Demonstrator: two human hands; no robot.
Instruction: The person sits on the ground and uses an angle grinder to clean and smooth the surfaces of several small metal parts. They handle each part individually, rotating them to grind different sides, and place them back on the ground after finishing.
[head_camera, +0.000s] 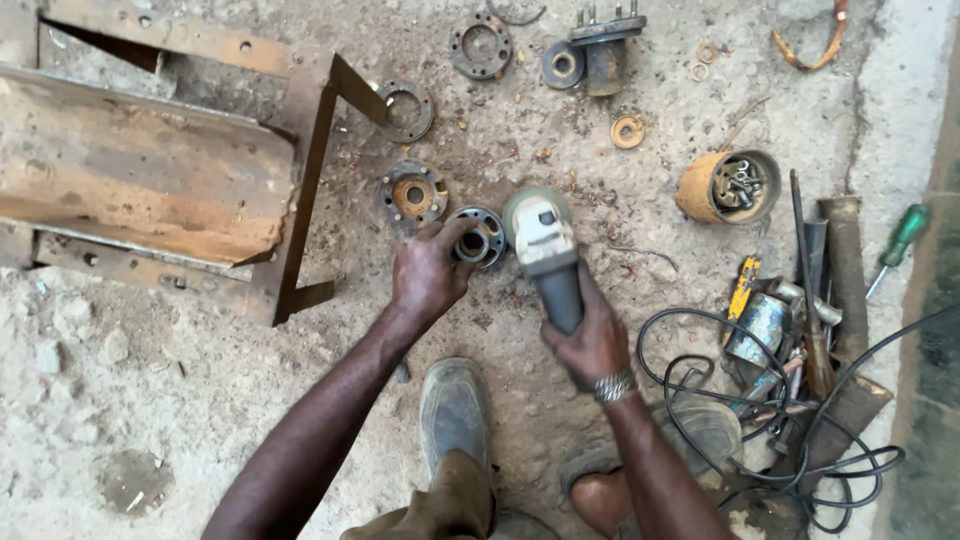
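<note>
My right hand (590, 335) grips the grey body of an angle grinder (545, 250), whose disc end points away from me over the sandy ground. My left hand (428, 270) rests its fingers on a round metal flange ring (482, 238) that lies flat on the ground right beside the grinder's head. A second rusty flange (413, 195) lies just beyond the left hand. A metal bracelet sits on my right wrist. My shoe (453, 405) stands below the hands.
A rusty steel frame (150, 170) fills the left. More rings and a hub (603, 48) lie at the top. A rusty tin of bolts (728, 186), a green-handled screwdriver (900, 240), loose tools and a coiled black cable (780, 440) crowd the right.
</note>
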